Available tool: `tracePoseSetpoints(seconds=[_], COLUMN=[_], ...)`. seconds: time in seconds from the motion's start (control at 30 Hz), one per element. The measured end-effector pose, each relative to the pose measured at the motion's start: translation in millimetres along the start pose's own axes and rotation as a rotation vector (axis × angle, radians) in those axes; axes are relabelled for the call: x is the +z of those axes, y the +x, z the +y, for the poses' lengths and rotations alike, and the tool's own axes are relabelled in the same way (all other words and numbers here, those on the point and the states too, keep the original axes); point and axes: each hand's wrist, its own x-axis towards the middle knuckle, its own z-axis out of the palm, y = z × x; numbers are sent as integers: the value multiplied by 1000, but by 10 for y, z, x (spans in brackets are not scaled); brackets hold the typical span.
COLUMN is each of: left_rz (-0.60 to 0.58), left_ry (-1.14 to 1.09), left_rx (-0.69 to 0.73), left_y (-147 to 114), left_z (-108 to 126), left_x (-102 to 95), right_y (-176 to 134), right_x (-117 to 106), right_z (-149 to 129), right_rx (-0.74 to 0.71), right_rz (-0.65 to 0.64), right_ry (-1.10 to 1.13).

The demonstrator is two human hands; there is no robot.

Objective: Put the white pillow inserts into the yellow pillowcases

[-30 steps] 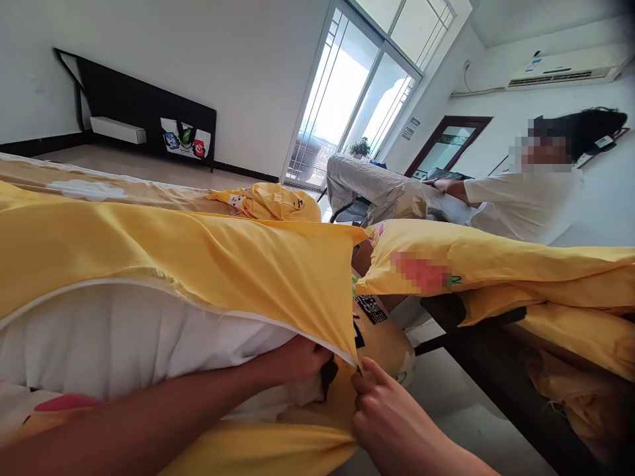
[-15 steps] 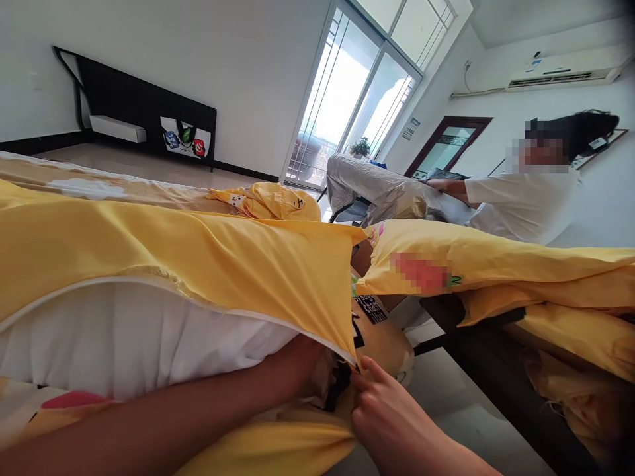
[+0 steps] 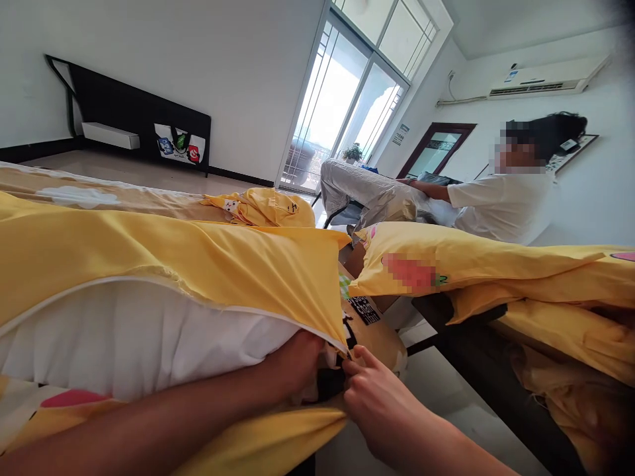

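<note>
A white pillow (image 3: 124,337) lies partly inside a yellow pillowcase (image 3: 208,264) across the left of the view. My left hand (image 3: 297,360) reaches into the open end of the case and presses on the pillow's corner. My right hand (image 3: 372,396) pinches the case's corner edge just beside it, fingers closed on the fabric. A dark printed patch of cloth shows between the two hands.
More yellow bedding (image 3: 496,264) is piled on a dark table (image 3: 476,344) at the right. Another person in a white shirt (image 3: 501,205) sits beyond it, handling grey fabric (image 3: 367,192). Glass balcony doors (image 3: 342,112) stand at the back; a black board (image 3: 139,125) leans on the left wall.
My left hand has pushed a little deeper into the case's corner. My right hand keeps its pinch. The view has shifted slightly left.
</note>
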Motion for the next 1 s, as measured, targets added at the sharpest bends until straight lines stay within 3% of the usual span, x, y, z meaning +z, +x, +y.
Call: tracePoseSetpoints(seconds=[0.07, 0.17, 0.3, 0.5, 0.6, 0.67, 0.8, 0.9, 1.0], left_rz=[72, 183, 120, -133, -261, -270, -123, -83, -160], left_ry=[94, 159, 40, 31, 177, 300, 566, 558, 476], left_rx=[18, 155, 351, 347, 504, 618, 771, 899, 903], left_y=[-98, -255, -315, -270, -223, -188, -180, -210, -185], left_z=[11, 76, 227, 197, 81, 35, 51, 78, 56], left_x=[-145, -377, -482, -342, -259, -185, -34, 13, 50], right_y=[-4, -3, -1, -99, -146, -162, -178, -182, -169], right_x=[-18, -35, -31, -79, -203, -275, -233, -70, 11], right_z=[-9, -47, -65, -29, -16, -6, 9, -14, -68], right_rx=[-19, -43, -51, -79, -88, -65, -53, -71, -62], right_rz=[11, 78, 121, 28, -56, -84, -46, 59, 64], right_ry=[-2, -3, 7, -18, -44, -79, -112, -50, -33])
